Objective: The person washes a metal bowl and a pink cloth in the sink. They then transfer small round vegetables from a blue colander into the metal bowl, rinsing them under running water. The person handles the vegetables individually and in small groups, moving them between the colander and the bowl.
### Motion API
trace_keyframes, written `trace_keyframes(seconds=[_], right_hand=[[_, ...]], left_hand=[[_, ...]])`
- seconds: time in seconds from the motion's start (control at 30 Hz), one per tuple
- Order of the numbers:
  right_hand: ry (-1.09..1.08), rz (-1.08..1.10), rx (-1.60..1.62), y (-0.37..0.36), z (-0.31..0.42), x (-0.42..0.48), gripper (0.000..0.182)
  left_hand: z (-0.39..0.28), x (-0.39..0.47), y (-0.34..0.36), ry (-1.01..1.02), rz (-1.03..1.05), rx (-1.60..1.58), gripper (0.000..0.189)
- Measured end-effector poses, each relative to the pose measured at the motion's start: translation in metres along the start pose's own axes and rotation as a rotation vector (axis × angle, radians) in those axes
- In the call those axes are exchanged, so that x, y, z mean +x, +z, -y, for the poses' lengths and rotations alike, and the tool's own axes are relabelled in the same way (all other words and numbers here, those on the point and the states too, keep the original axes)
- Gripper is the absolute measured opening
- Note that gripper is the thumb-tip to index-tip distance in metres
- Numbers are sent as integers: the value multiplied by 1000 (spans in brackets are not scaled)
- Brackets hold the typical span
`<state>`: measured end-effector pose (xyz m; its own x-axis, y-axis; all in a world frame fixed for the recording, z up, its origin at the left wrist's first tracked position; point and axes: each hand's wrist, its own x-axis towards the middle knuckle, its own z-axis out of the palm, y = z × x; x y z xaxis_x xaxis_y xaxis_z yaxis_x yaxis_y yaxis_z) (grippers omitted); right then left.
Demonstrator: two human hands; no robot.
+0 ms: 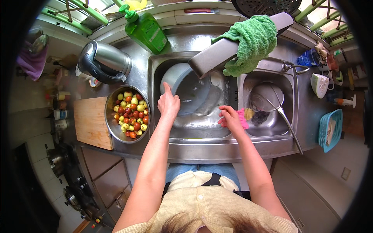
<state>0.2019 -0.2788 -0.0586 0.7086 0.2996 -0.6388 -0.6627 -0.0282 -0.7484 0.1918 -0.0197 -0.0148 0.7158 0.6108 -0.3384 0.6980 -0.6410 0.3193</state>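
My left hand (169,103) grips the rim of a metal basin (172,77), its index finger lying along the outside. Tilted on its side in the left sink bowl (201,132), the basin faces right, with wet metal around it. My right hand (231,118) hovers by the divider between the bowls, fingers loosely curled and apart, with nothing plainly held. Just beside and partly behind it is a pink cloth or scrubber (242,118). To the left of the sink, a steel bowl (108,128) holds many red and yellow-green jujubes (132,113).
A green towel (253,40) drapes a broad metal bar (215,55) overhanging the sink. The right bowl holds a strainer (266,94), tongs (287,125) and a dark scourer (260,118). Leftward are a kettle (115,59), green pump bottle (148,33) and cutting board (91,122).
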Motion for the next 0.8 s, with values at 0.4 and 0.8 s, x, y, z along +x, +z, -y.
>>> trace_keyframes(seconds=[0.4,0.8], right_hand=[[-122,36,100,-13,25,-22,19],[-332,67,39,7,44,-44,35]], left_hand=[[18,-13,-22,677,-588,165,85],[16,-35,-25,722,-813,-111,69]])
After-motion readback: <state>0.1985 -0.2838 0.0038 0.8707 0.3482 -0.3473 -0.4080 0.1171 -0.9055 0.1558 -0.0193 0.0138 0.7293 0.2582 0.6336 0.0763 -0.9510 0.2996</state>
